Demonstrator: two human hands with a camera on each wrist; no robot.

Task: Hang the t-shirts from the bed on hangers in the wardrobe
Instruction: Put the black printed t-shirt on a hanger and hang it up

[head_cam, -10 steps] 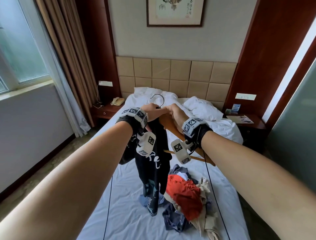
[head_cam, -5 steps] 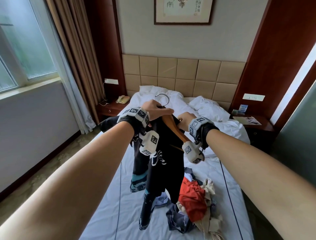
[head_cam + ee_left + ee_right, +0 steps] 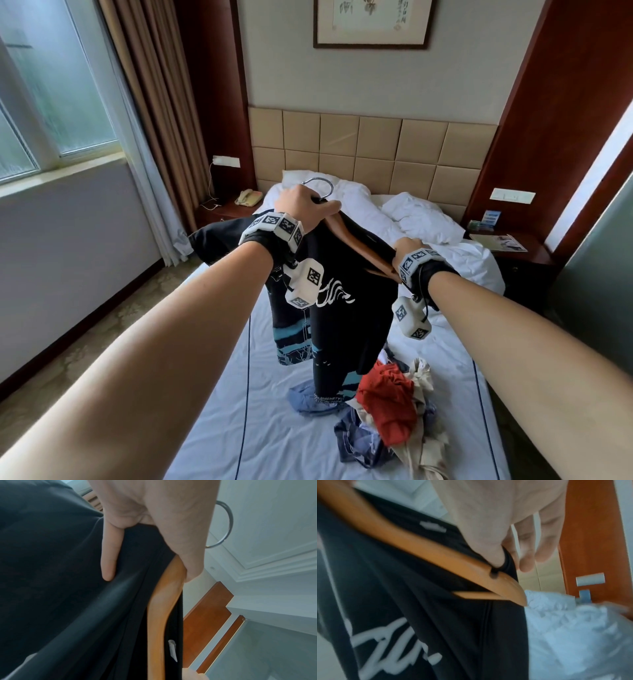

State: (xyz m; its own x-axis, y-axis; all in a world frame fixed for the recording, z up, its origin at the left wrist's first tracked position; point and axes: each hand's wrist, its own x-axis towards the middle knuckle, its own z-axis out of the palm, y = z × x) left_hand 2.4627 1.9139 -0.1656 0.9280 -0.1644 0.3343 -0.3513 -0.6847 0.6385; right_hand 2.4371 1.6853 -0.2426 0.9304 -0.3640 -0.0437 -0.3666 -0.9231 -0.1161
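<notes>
I hold a black t-shirt with white script and a blue print, half on a wooden hanger, above the bed. My left hand grips the hanger's top under its metal hook, with shirt cloth under the fingers. My right hand pinches the shirt's black collar against the hanger's right arm, near its end. A pile of clothes lies on the bed below, a red t-shirt on top.
White pillows lie by the padded headboard. A nightstand with a phone stands at the left, another nightstand at the right. Curtains and a window fill the left side. Floor runs beside the bed at the left.
My right hand has slid from the hanger's top down along its right arm, drawing the collar outward. The shirt has spread wider on the hanger and hangs higher over the bed.
</notes>
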